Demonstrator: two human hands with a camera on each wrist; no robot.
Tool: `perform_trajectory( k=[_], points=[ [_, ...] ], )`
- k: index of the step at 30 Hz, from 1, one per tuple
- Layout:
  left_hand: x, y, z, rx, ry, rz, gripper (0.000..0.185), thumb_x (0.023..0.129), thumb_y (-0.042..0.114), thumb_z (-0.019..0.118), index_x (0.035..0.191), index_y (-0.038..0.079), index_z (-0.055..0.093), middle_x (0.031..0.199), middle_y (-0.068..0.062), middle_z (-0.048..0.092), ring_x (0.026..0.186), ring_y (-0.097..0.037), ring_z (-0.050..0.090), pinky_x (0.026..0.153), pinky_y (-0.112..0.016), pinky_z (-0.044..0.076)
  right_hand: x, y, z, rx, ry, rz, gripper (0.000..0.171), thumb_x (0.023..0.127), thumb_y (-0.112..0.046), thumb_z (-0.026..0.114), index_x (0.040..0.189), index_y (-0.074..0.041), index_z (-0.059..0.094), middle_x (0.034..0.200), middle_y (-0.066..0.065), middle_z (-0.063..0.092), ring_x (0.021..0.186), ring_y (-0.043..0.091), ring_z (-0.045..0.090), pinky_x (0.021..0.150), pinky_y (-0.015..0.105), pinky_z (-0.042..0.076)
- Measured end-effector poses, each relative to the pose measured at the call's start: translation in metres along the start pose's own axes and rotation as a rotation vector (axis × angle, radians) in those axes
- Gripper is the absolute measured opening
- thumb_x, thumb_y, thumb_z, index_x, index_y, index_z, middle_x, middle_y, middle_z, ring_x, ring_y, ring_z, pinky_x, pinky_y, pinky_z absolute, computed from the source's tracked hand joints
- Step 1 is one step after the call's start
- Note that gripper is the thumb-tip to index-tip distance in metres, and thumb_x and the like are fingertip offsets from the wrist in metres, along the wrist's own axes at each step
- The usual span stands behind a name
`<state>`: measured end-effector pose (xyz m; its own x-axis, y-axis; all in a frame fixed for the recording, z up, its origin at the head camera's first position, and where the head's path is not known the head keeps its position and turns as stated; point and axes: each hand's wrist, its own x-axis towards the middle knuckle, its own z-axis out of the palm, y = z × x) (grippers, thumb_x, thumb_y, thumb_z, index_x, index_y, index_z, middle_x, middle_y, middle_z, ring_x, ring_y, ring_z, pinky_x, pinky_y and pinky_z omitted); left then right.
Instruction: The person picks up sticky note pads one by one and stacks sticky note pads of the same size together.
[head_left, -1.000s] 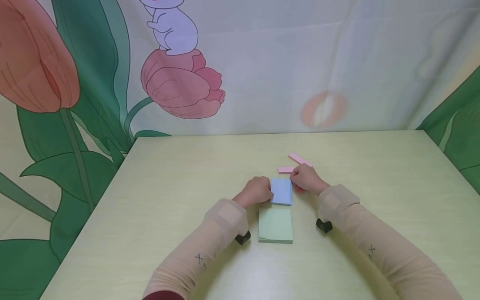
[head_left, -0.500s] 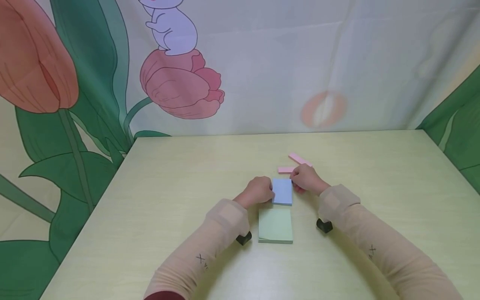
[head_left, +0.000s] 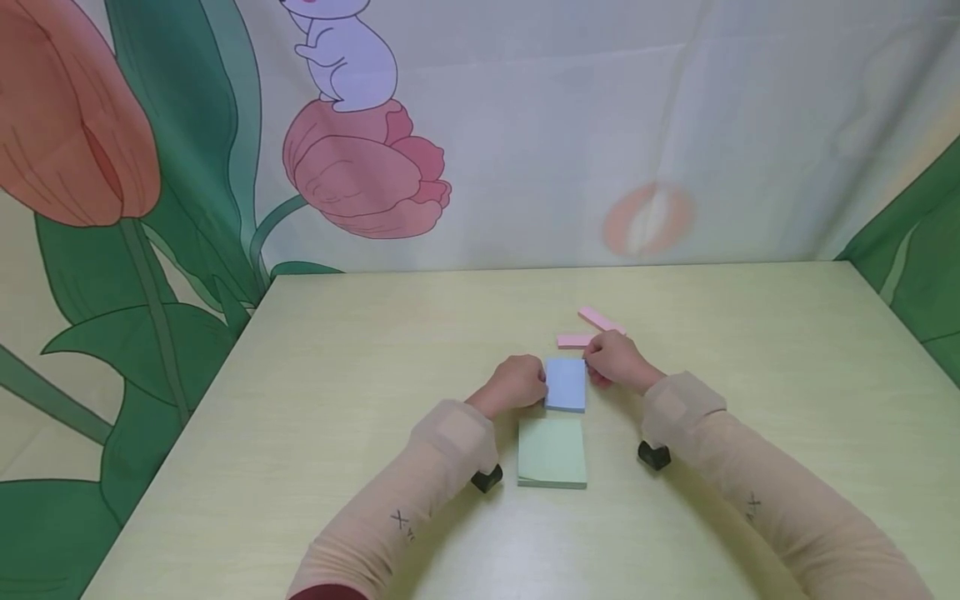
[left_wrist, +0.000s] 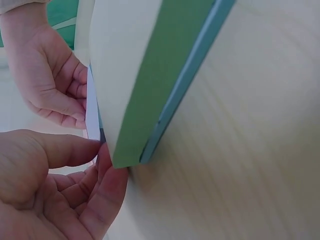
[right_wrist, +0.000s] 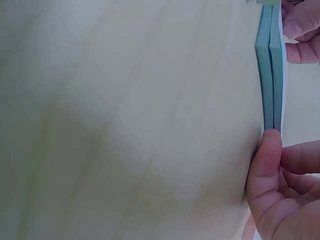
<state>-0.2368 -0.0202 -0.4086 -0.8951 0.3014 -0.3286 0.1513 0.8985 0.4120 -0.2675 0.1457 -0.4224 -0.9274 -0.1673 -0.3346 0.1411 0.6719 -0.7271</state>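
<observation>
A small stack of blue sticky note pads (head_left: 566, 384) lies between both hands, two layers showing at its side (right_wrist: 270, 75) in the right wrist view. My left hand (head_left: 514, 383) pinches the stack's left edge, fingers curled. At the right edge, toward the far corner, my right hand (head_left: 617, 361) holds it between thumb and finger; its fingertip (right_wrist: 271, 142) presses the side of the layers. Just nearer to me lies a larger green sticky note pad (head_left: 552, 454). In the left wrist view the green pad (left_wrist: 150, 100) stands large in front, with a bluish layer beneath.
Two narrow pink sticky note strips lie beyond the right hand, one slanted (head_left: 596, 317) and one straight (head_left: 572, 341). The pale wooden table (head_left: 360, 350) reaches back to a printed curtain (head_left: 525, 167) with flowers.
The left edge of the blue stack has shifted slightly to the right, together with my left fingers. My right hand keeps its place at the stack; the green pad and pink strips stay put.
</observation>
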Motion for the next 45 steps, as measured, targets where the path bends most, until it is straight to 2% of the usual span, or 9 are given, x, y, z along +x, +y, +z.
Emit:
perform_trajectory(
  k=[4, 9, 18, 26, 33, 41, 45],
  points=[
    [-0.001, -0.001, 0.000, -0.009, 0.006, 0.019, 0.036, 0.080, 0.005, 0.048, 0.047, 0.014, 0.037, 0.042, 0.004, 0.035, 0.039, -0.008, 0.029, 0.041, -0.018, 0.024, -0.002, 0.001, 0.000, 0.026, 0.021, 0.016, 0.015, 0.084, -0.004, 0.042, 0.079, 0.004, 0.054, 0.061, 0.006, 0.052, 0.051, 0.013, 0.050, 0.050, 0.022, 0.046],
    [-0.002, -0.001, 0.000, -0.035, -0.003, 0.019, 0.030, 0.081, 0.006, 0.049, 0.053, 0.013, 0.043, 0.046, 0.003, 0.041, 0.044, -0.010, 0.034, 0.045, -0.019, 0.027, -0.004, 0.004, 0.000, 0.041, 0.038, 0.013, 0.018, 0.080, -0.003, 0.041, 0.070, 0.003, 0.054, 0.055, 0.004, 0.051, 0.048, 0.012, 0.050, 0.048, 0.022, 0.044],
    [-0.004, -0.002, 0.000, -0.043, -0.004, 0.024, 0.023, 0.081, 0.006, 0.049, 0.059, 0.011, 0.047, 0.051, 0.002, 0.043, 0.049, -0.011, 0.037, 0.048, -0.020, 0.029, -0.010, 0.008, 0.002, 0.109, 0.017, 0.045, 0.015, 0.081, -0.004, 0.047, 0.074, 0.004, 0.057, 0.058, 0.005, 0.053, 0.050, 0.013, 0.052, 0.049, 0.025, 0.048],
    [-0.004, -0.003, 0.001, -0.044, -0.001, 0.018, 0.018, 0.081, 0.006, 0.049, 0.064, 0.009, 0.051, 0.053, 0.001, 0.044, 0.049, -0.011, 0.037, 0.047, -0.020, 0.029, -0.013, 0.008, 0.006, 0.008, 0.028, -0.019, 0.017, 0.082, -0.006, 0.051, 0.071, 0.002, 0.060, 0.056, 0.003, 0.053, 0.048, 0.012, 0.050, 0.046, 0.022, 0.044],
    [-0.004, -0.003, 0.001, -0.043, 0.005, 0.027, 0.020, 0.081, 0.005, 0.049, 0.061, 0.010, 0.048, 0.051, 0.002, 0.043, 0.047, -0.011, 0.036, 0.046, -0.020, 0.028, -0.015, 0.006, 0.007, -0.061, 0.022, -0.004, 0.017, 0.084, -0.009, 0.050, 0.077, 0.001, 0.061, 0.058, 0.003, 0.054, 0.051, 0.011, 0.050, 0.051, 0.021, 0.045],
    [-0.004, -0.005, 0.001, -0.046, 0.007, 0.028, 0.024, 0.082, 0.007, 0.049, 0.059, 0.011, 0.047, 0.049, 0.003, 0.044, 0.046, -0.010, 0.036, 0.045, -0.019, 0.028, -0.016, 0.005, 0.007, -0.024, 0.035, -0.052, 0.023, 0.082, -0.006, 0.050, 0.062, 0.000, 0.057, 0.051, 0.002, 0.049, 0.043, 0.012, 0.043, 0.044, 0.021, 0.037],
    [-0.008, -0.007, 0.002, -0.028, -0.001, 0.034, 0.025, 0.081, 0.006, 0.049, 0.057, 0.011, 0.044, 0.048, 0.003, 0.037, 0.044, -0.010, 0.031, 0.044, -0.019, 0.026, -0.017, 0.004, 0.003, -0.105, 0.038, -0.062, 0.021, 0.082, -0.008, 0.048, 0.065, -0.002, 0.059, 0.050, 0.000, 0.047, 0.045, 0.011, 0.042, 0.047, 0.021, 0.037]
  ],
)
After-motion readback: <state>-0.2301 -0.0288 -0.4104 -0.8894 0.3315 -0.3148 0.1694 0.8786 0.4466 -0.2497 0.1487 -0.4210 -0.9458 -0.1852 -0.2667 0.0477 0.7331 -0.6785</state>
